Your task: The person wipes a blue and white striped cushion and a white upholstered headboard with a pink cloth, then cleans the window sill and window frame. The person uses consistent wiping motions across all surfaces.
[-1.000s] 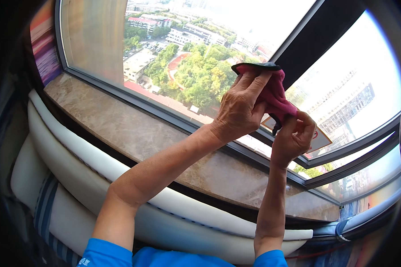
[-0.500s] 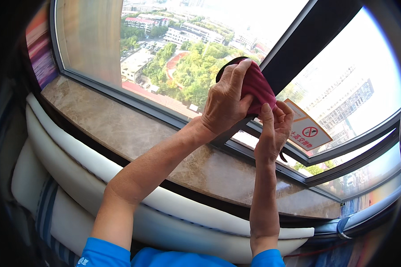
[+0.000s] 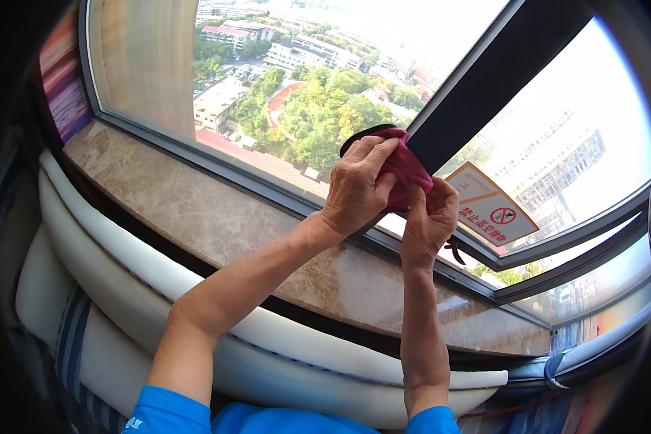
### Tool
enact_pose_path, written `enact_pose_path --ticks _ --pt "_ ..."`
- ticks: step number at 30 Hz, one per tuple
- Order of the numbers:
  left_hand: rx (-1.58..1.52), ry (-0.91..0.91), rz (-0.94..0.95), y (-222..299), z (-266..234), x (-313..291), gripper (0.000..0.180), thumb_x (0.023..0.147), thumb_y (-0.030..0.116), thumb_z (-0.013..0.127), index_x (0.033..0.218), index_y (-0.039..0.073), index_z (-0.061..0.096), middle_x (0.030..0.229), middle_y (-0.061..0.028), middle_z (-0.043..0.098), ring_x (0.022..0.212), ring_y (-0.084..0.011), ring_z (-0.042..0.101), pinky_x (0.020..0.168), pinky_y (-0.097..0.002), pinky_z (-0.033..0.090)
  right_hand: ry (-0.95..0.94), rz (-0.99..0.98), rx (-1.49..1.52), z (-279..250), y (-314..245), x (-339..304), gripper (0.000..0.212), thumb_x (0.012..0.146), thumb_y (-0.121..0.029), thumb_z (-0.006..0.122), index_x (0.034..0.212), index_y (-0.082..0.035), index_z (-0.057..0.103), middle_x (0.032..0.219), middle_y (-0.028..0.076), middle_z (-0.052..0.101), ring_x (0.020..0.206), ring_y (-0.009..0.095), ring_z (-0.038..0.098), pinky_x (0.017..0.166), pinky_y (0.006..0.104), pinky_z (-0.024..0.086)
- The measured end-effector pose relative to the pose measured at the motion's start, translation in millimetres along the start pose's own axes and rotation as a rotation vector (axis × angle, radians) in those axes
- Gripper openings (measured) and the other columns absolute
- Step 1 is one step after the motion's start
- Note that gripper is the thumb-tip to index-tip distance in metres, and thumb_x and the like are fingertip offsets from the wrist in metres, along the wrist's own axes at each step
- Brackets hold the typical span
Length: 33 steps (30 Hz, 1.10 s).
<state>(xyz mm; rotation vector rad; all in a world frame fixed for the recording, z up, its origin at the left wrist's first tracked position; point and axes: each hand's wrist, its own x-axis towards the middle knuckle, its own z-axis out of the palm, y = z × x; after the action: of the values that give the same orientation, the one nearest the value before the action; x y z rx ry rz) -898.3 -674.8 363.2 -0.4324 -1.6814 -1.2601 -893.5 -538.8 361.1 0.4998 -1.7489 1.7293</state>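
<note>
Both my hands grip a dark red cloth (image 3: pixel 411 172) in front of the thick window post. My left hand (image 3: pixel 357 186) is closed on its left side, thumb toward the middle. My right hand (image 3: pixel 428 226) pinches the lower right corner between thumb and fingers. A curved black edge (image 3: pixel 365 134) shows at the cloth's upper left, above my left fingers; what it belongs to is mostly hidden. Beside my right wrist a short dark strap or string end (image 3: pixel 454 252) sticks out, and I cannot tell what it hangs from.
A brown marble sill (image 3: pixel 188 210) runs under the window, with a cream padded backrest (image 3: pixel 159 267) in front of it. The dark window post (image 3: pixel 499 79) rises behind the cloth. Right of it, a tilted-open sash (image 3: pixel 557 249) carries a warning sticker (image 3: pixel 493 206). Buildings and trees lie far below.
Both hands and the cloth have come down and slightly left. The cloth looks more bunched, and more of the sticker shows.
</note>
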Motion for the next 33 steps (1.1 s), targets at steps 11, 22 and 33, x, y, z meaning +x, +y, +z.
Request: enact_pose_path --ticks 11,22,33 --pt "-0.039 0.158 0.257 43 10 104 0.044 0.082 0.002 0.067 0.126 0.001 0.064 0.118 -0.0178 0.068 0.104 -0.0342 0.069 0.093 -0.0387 0.054 0.109 -0.309 -0.047 18 -76 85 0.027 0.095 -0.002 0.068 0.118 0.004 0.055 0.106 0.014 0.071 0.097 0.016 0.069 0.088 0.0254 0.056" --pt "-0.024 0.135 0.261 27 11 70 0.043 0.081 -0.003 0.066 0.124 -0.002 0.066 0.116 -0.0178 0.067 0.104 -0.0347 0.067 0.093 -0.0401 0.054 -0.018 -0.219 0.008 5 -32 51 0.029 0.096 0.005 0.061 0.123 0.002 0.052 0.115 0.013 0.067 0.108 0.016 0.066 0.100 0.0293 0.053" --pt "0.025 0.038 0.038 7 13 18 0.043 0.082 -0.003 0.064 0.125 0.002 0.064 0.115 -0.0160 0.066 0.099 -0.0333 0.069 0.085 -0.0382 0.056 0.051 -0.197 0.097 4 3 24 0.017 0.095 0.008 0.056 0.110 -0.002 0.055 0.100 0.005 0.065 0.094 0.008 0.063 0.087 0.0238 0.051"
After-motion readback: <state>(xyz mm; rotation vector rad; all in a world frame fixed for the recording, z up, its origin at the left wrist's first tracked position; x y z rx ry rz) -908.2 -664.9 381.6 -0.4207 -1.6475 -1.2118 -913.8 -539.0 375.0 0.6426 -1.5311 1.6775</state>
